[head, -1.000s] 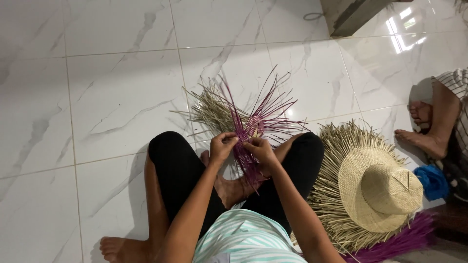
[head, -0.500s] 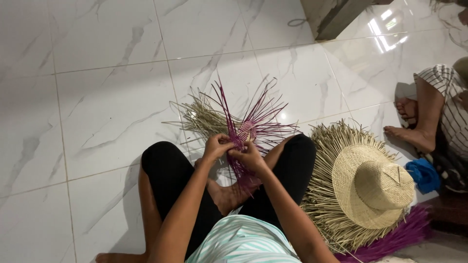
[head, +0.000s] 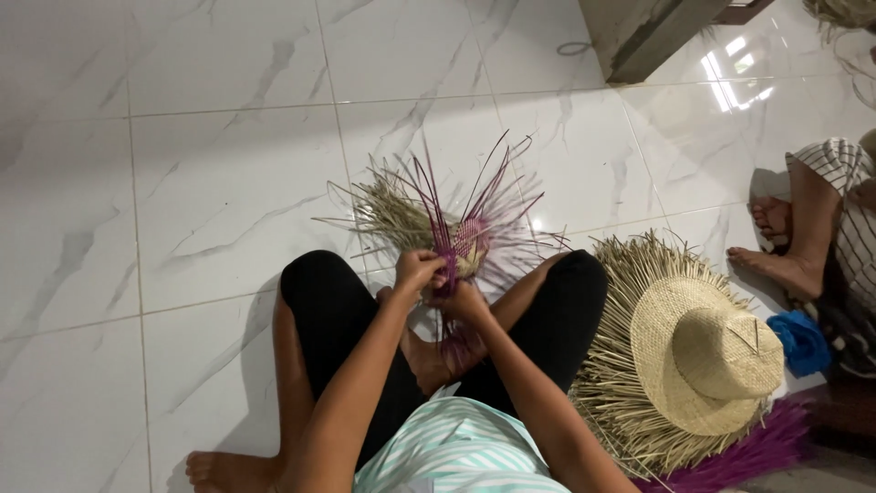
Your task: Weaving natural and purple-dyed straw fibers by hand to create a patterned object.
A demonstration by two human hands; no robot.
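Observation:
I sit cross-legged on a white marble tile floor. Between my knees is a half-woven piece of purple and tan straw (head: pixel 467 245), its loose strands fanning up and outward. My left hand (head: pixel 416 270) pinches the purple strands at the left side of the woven part. Right beside it, my right hand (head: pixel 464 299) grips the same piece from below. Both hands touch each other over the weave. More purple strands hang down between my legs.
A finished tan straw hat (head: pixel 703 351) with a fringed brim lies at my right knee. A bundle of purple straw (head: pixel 757 452) sits under its edge, a blue cloth (head: pixel 801 340) beside it. Another person's bare foot (head: pixel 776 265) rests at the right. A grey pillar base (head: pixel 639 32) stands behind.
The view has shifted slightly, so the scene sits lower and further right. My hands stay on the weave, working the purple strands with small finger movements.

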